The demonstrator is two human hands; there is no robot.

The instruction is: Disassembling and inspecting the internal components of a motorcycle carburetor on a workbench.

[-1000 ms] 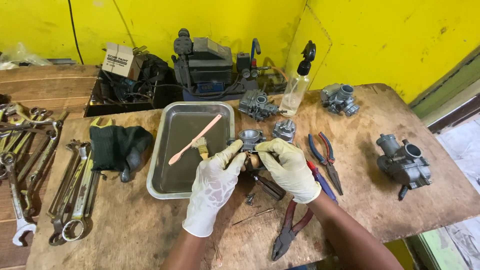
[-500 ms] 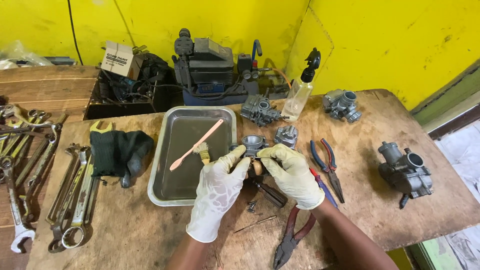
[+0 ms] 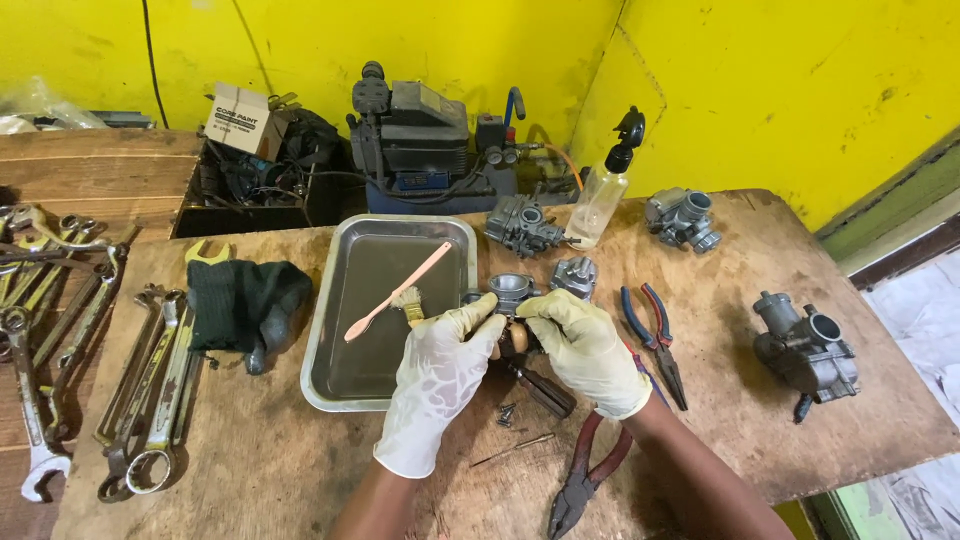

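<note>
My two gloved hands meet over the middle of the wooden bench (image 3: 250,470), and everything else lies out from that grip. Beyond it, against the yellow wall, sits the dark compressor (image 3: 420,135). Just left of my left hand is the steel tray (image 3: 340,385), with the pink-handled brush (image 3: 395,295) lying slantwise in it, bristles toward my fingers. Farther left lie the dark glove (image 3: 245,300) and the row of wrenches (image 3: 150,390). Well to my right stands a whole carburetor (image 3: 805,345); two more rest beyond the grip, either side of the clear spray bottle (image 3: 605,195). The blue-and-red pliers (image 3: 655,340) lie just right of my right wrist, and the red-handled pliers (image 3: 590,470) beneath it, nearer my body.

The carburetor body (image 3: 512,295) I am working on is between my fingertips — my left hand (image 3: 440,375) pinches its near side, my right hand (image 3: 585,350) is closed over the other side, both holding firm. A dark-handled screwdriver (image 3: 540,385) lies under my palms, with small loose screws (image 3: 507,410) beside it.

Against a second ago, my hands have drawn a little toward me and sit tighter together on the part — the tray, brush and tools have stayed where they were. I judge that as still working the same piece, not reaching for anything new.
</note>
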